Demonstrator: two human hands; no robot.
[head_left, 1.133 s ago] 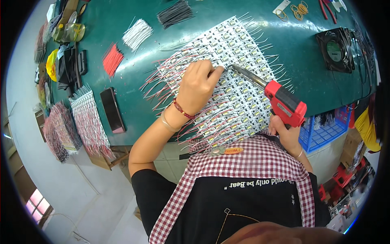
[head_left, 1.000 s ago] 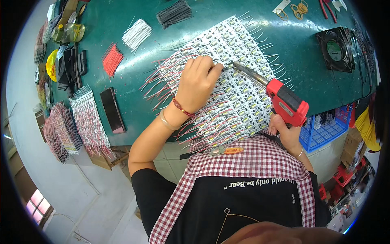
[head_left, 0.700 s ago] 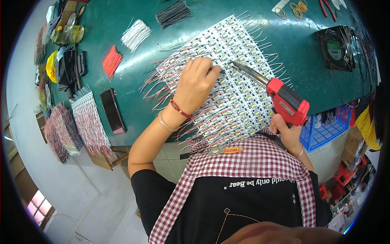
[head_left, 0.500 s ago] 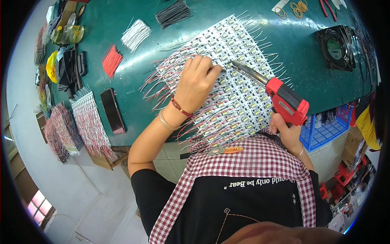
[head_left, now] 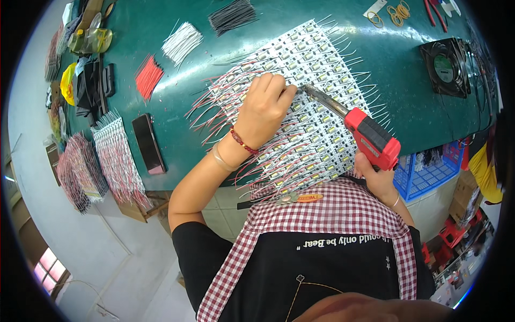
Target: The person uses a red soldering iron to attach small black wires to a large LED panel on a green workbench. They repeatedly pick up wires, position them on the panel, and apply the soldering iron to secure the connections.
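Observation:
A white panel of small circuit boards with yellowish LED chips (head_left: 335, 144) lies on the green table (head_left: 177, 102). Red and pale wires stick out along its sides. Over its middle, my left hand (head_left: 266, 107) is closed, thumb and fingertips pinched together; whatever is between them is too small to make out. My right hand (head_left: 377, 180) grips a red and black soldering gun (head_left: 375, 137) at the panel's near right side. The gun's dark tip meets the panel just right of my left fingertips.
Bundles of red wires (head_left: 148, 78), white wires (head_left: 182, 44) and black wires (head_left: 232, 17) lie beyond the panel. A phone (head_left: 148, 144) and wired panels (head_left: 119, 158) are at left. At right stand a black fan (head_left: 444, 67) and, lower, a blue crate (head_left: 429, 177).
The soldering gun's tip has shifted slightly left, closer to my left fingertips, and its body has dropped a little. My left hand, still pinched, has moved slightly right.

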